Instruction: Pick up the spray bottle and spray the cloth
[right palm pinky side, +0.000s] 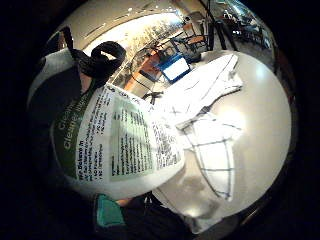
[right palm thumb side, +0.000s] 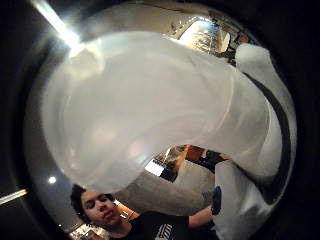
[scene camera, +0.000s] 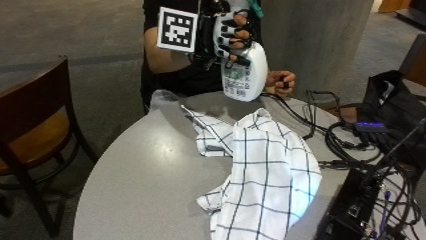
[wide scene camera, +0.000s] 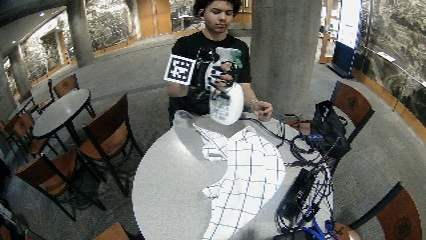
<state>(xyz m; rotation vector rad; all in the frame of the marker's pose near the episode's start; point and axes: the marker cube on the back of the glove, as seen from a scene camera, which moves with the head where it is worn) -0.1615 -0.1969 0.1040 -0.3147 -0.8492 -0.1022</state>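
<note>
The gloved right hand (scene camera: 229, 27) has its fingers curled round the neck of the white spray bottle (scene camera: 245, 70), holding it up over the far edge of the round table (scene camera: 146, 170), above the checked cloth (scene camera: 266, 175) lying spread below. To spray well, I'd say tip the nozzle down toward the cloth's middle before squeezing, so the mist doesn't land on the cables (scene camera: 333, 145) beside it

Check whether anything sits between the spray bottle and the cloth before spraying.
Nothing visible does. The gloved right hand holds the spray bottle in the air above the table's far edge; the checked cloth lies uncovered on the table below.
</note>
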